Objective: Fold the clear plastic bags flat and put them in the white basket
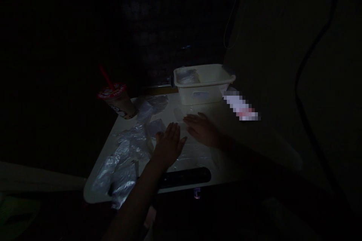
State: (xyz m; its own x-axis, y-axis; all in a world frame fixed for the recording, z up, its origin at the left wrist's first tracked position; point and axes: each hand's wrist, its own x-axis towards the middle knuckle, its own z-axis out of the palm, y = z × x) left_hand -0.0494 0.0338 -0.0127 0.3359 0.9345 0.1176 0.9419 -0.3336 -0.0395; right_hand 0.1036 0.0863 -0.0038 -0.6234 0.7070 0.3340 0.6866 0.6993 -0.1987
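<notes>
My left hand [169,145] lies flat with its fingers stretched forward, pressing on what looks like clear plastic film on the small white table [226,120]. To its right, my right hand [202,130] is also laid out flat, fingers pointing left, over the same see-through material. Neither hand grips anything. A sheet of clear plastic [195,152] spreads below my hands, its outline hard to make out in the dim light. Beside my left hand rests a small folded clear plastic bag [155,127]. Crumpled plastic bags [127,145] are heaped farther left.
At the back stands a white plastic bin [198,94] with clear packets inside. A drink cup [121,105] with a red straw is at the left edge. A lit, blurred-out screen [240,106] is right of the bin. A dark slot [186,177] runs along the front edge.
</notes>
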